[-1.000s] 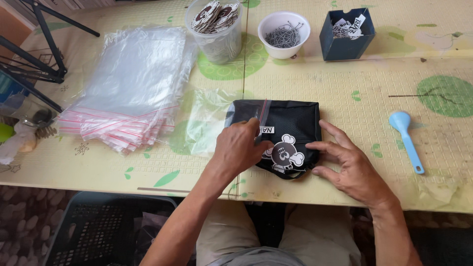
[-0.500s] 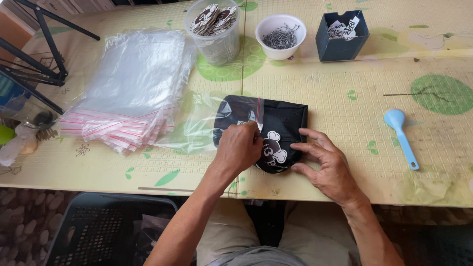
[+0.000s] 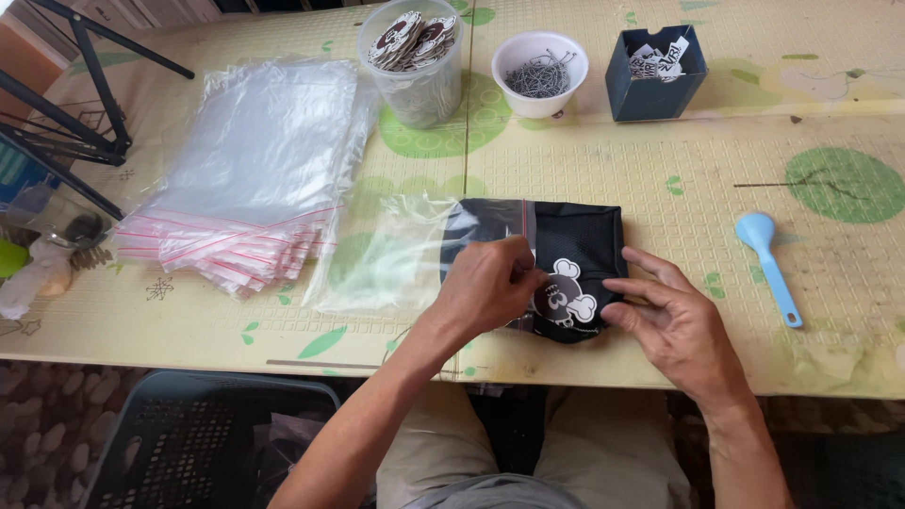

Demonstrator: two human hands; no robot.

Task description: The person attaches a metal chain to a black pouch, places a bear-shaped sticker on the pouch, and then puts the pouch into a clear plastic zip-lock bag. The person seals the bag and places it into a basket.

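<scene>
The left hand [image 3: 490,283] pinches a clear zip bag [image 3: 405,250] over a folded black garment [image 3: 566,254] bearing a white patch [image 3: 566,297]; the right hand [image 3: 674,316], fingers spread, presses its edge.

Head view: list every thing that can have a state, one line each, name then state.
left hand: pinching the clear zip bag's mouth over the garment
right hand: flat, fingers pressing the garment's right edge
black folded garment: partly inside the bag
clear zip bag: open, lying flat
stack of zip bags: piled flat
clear tub: uncovered, holding round tags
white bowl: holding pins
blue spoon: lying untouched
</scene>
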